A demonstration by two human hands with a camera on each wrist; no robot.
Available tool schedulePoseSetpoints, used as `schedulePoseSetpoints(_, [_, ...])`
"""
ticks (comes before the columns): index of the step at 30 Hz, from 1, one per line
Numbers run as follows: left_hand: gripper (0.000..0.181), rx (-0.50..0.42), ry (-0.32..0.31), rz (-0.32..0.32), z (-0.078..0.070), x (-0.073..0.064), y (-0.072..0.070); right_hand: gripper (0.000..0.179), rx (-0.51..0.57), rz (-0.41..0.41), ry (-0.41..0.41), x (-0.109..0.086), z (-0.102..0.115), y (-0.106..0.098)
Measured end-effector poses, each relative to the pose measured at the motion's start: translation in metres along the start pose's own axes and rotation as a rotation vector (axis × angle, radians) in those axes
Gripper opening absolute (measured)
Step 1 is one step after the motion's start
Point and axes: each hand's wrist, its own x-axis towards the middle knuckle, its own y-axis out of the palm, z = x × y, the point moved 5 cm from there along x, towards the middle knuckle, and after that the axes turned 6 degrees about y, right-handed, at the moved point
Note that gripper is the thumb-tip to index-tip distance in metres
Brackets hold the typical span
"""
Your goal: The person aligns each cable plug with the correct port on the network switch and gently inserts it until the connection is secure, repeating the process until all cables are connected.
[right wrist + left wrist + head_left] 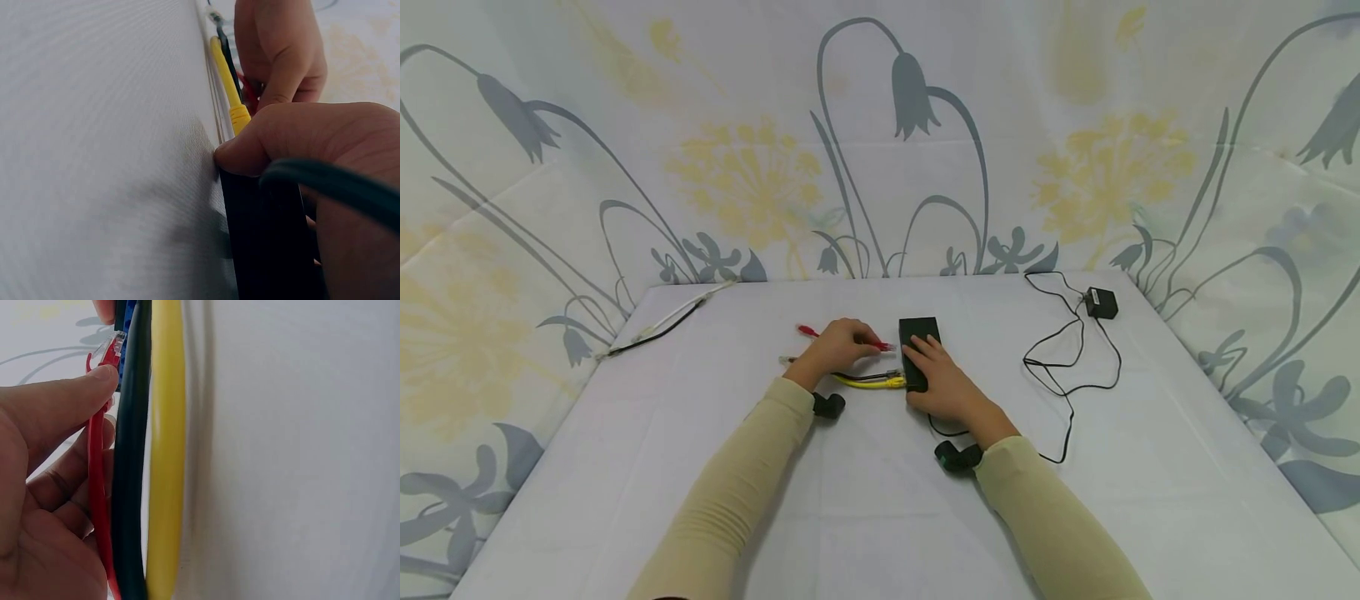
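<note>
- While one right hand (951, 387) holds one black network switch (917, 327) on the table (850, 517) between thumb and fingers, one left hand (838, 346) pinches one red Ethernet cable (807, 331) by its clear plug, just beside the switch.
- Two more cables, one yellow cable (865, 384) and one black cable (131, 456), run to that side; the yellow is plugged in.
- One power adapter (1101, 303) lies right.
- One white cord (681, 317) and one black cord (655, 337) lie far left.

Left arm (730, 492) and right arm (1052, 508) extended forward toward box (917, 326). Left hand (838, 345) left of box, thumb and fingers pinched. Right hand (949, 385) gripping box, thumb at its near end.
</note>
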Motion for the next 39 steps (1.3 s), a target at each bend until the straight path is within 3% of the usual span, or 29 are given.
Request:
schedulePoseSetpoints(18, [0.011,-0.029,0.017,0.02,-0.0038,-0.0046,0.0093,0.075,-0.005,-0.002,-0.01,-0.0002,-0.0027,-0.0005])
schedulePoseSetpoints(33, [0.01,-0.022,0.011,0.041,-0.004,-0.0019,0.0061,0.075,0.01,-0.001,-0.005,0.0004,-0.0028,-0.0006])
schedulePoseSetpoints(39, [0.01,-0.049,0.043,0.078,-0.0039,-0.0001,0.0068,0.075,0.006,0.005,-0.007,-0.0009,-0.0009,0.0001])
